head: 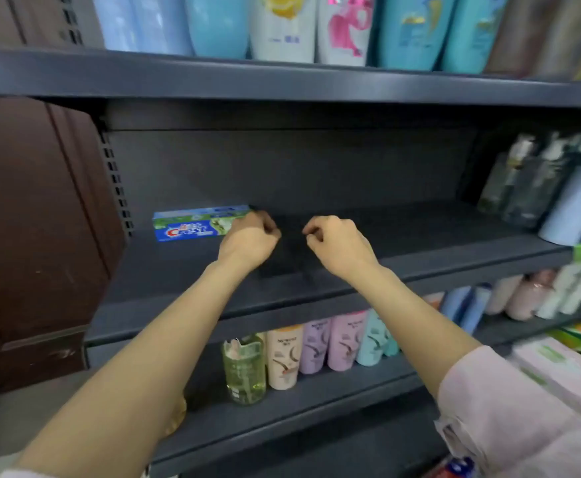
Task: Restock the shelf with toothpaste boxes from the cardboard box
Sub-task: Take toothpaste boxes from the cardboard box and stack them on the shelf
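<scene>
One box: a toothpaste box (197,225) lies on its long side at the left of the middle shelf (420,250), near the back wall.
Left hand (249,240): at the box's right end, fingers curled under; whether they touch the box I cannot tell.
Right hand (337,243): over the bare shelf, just beside the left, fingers curled and holding nothing.
Bottles (316,346): a row on the shelf below; more stand above and at the right.
Sleeve (510,408): pink, on the right arm.
</scene>
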A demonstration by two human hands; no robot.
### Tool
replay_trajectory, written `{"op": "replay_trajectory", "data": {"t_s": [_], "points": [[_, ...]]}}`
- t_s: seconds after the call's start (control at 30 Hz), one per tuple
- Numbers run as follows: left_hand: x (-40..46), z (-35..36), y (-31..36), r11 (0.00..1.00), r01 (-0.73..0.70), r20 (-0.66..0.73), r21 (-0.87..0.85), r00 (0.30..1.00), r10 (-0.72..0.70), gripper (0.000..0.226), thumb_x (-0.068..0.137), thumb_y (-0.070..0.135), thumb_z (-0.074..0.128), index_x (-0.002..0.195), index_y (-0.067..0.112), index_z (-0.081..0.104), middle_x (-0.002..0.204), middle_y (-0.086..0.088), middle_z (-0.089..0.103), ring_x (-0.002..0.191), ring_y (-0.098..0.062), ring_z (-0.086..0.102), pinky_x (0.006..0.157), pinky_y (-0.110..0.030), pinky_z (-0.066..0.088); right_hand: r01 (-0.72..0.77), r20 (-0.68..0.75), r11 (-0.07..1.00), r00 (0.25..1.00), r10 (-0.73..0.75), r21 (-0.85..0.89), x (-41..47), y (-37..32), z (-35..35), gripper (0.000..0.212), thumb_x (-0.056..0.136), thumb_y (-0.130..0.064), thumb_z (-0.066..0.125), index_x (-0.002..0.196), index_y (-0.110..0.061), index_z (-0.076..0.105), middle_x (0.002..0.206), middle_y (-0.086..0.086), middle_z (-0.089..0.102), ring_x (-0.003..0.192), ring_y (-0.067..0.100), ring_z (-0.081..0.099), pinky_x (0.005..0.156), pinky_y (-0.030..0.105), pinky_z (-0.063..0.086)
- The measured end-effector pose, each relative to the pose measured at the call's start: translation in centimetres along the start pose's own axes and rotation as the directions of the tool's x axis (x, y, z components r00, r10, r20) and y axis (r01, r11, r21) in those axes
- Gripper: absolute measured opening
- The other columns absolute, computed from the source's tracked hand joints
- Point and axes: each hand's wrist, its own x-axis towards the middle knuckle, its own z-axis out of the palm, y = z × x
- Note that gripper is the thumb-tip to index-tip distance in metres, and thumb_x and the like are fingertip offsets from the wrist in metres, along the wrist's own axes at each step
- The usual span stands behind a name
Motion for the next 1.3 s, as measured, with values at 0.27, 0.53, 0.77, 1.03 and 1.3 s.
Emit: {"op": "replay_trajectory", "data": {"t_s": [0.27, 0.53, 0.77, 1.03, 1.3], "points": [[-11.5, 14.9, 8.8, 0.962, -0.168, 0.263, -0.217, 0.939, 0.224, 0.009, 0.082, 0.019, 0.054, 0.083, 0.025, 0.06, 0.085, -0.008, 0.073, 0.083, -0.028, 0.069, 0.079, -0.038, 0.055, -0.324, -0.073, 0.941, 0.945, 0.318, -0.094, -15.4, 15.9, -3.3, 0.026, 0.088, -0.015, 0.05, 0.109, -0.014, 0.065, 0.113, 0.014, 0.065, 0.107, 0.034, 0.059, 0.084, 0.038, 0.05], [-18.8, 35.5, 10.5, 0.99, -0.088, 0.598, -0.109, 0.79, 0.136, 0.012, 0.087, 0.021, 0.054, 0.092, 0.018, 0.064, 0.103, -0.011, 0.07, 0.096, -0.029, 0.065, 0.085, -0.038, 0.053, -0.601, 0.101, 0.786, 0.781, 0.617, -0.146, -27.9, 33.7, 1.2, 0.02, 0.085, -0.016, 0.055, 0.101, -0.014, 0.067, 0.105, 0.016, 0.065, 0.101, 0.034, 0.061, 0.077, 0.034, 0.047], [-20.9, 51.2, 10.4, 0.991, -0.119, 0.759, 0.065, 0.651, 0.028, 0.02, 0.089, 0.024, 0.052, 0.104, 0.016, 0.063, 0.116, -0.011, 0.064, 0.108, -0.03, 0.059, 0.089, -0.036, 0.049, -0.726, 0.186, 0.65, 0.622, 0.76, -0.224, -34.0, 46.9, 6.4, 0.051, 0.086, -0.014, 0.055, 0.136, -0.02, 0.049, 0.124, 0.017, 0.052, 0.112, 0.035, 0.052, 0.088, 0.037, 0.048], [-22.2, 66.5, 7.4, 0.953, -0.304, 0.932, 0.0, 0.346, 0.11, 0.041, 0.091, 0.004, 0.046, 0.128, 0.017, 0.057, 0.136, -0.008, 0.054, 0.12, -0.025, 0.053, 0.095, -0.03, 0.043, -0.78, 0.34, 0.555, 0.458, 0.821, -0.291, -37.9, 58.5, 13.8, 0.083, 0.083, -0.01, 0.067, 0.15, -0.017, 0.019, 0.151, 0.013, 0.026, 0.136, 0.033, 0.029, 0.103, 0.038, 0.04], [-23.8, 74.1, 4.3, 0.847, -0.531, 0.987, -0.035, 0.116, 0.114, 0.055, 0.089, 0.011, 0.057, 0.141, 0.022, 0.042, 0.146, -0.006, 0.036, 0.127, -0.026, 0.043, 0.102, -0.039, 0.041, -0.796, 0.415, 0.506, 0.358, 0.836, -0.332, -39.5, 64.5, 19.5, 0.081, 0.083, -0.026, 0.069, 0.147, -0.008, 0.023, 0.148, 0.014, 0.025, 0.135, 0.031, 0.029, 0.11, 0.037, 0.031]]}}
